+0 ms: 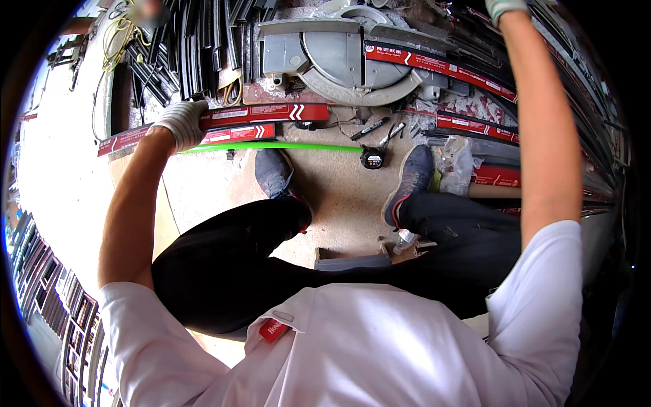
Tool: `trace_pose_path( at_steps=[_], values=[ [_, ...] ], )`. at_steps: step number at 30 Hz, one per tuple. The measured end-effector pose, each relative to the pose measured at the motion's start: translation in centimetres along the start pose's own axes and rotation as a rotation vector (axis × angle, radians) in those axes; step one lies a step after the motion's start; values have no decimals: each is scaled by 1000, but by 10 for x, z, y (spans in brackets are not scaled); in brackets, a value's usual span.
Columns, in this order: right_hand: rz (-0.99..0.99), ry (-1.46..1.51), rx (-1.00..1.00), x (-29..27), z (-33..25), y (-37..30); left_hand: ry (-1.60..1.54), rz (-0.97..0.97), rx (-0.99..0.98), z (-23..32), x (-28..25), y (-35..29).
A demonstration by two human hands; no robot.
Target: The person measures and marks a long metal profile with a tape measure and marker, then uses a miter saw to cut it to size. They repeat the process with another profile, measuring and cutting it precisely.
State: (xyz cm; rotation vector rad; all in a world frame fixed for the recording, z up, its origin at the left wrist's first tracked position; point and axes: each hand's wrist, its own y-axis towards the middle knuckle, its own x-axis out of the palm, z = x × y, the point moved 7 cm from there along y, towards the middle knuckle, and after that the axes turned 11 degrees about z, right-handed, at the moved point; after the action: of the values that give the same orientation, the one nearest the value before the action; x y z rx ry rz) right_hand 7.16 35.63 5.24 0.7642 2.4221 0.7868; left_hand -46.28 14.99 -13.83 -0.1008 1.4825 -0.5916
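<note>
My left hand, in a striped white glove, is closed round a long strip with red printed film in front of the saw. A shorter red-filmed strip lies just nearer to me. My right arm stretches far forward at the right. Only part of my gloved right hand shows at the top edge, and its fingers are hidden. Between the hands stands a grey mitre saw with a round table. Another red-filmed strip lies across its right side.
A tape measure lies on the floor between my shoes, its green blade drawn out leftward. Marker pens lie beyond it. Black profiles are heaped at the far left, more strips at the right. Crumpled clear plastic is beside my right shoe.
</note>
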Motion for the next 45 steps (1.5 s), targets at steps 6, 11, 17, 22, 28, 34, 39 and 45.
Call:
trace_pose_path(
  at_steps=[6, 11, 17, 22, 28, 34, 39, 45],
  values=[
    [-36, -211, 312, -57, 62, -263, 17, -66, -68, 0, -2, -41],
    [-668, -666, 412, -90, 60, -482, -52, -86, -109, -4, 10, -55],
    [-1057, -785, 50, -69, 41, -537, -1, -182, -147, -14, 19, -83],
    [-1109, -816, -86, -57, 53, -536, 53, -191, -214, 0, -1, -104],
    [-1431, -714, -163, -39, 56, -545, -21, -214, -230, -13, 14, -119],
    [-1419, -642, 133, -43, 34, -545, -33, -173, -277, -8, -1, -128],
    [-1541, -507, 451, -47, 17, -548, -146, -149, -311, 3, -14, -150],
    [-1510, -397, 472, -50, 10, -547, -168, -75, -346, 6, -21, -174]
  ],
)
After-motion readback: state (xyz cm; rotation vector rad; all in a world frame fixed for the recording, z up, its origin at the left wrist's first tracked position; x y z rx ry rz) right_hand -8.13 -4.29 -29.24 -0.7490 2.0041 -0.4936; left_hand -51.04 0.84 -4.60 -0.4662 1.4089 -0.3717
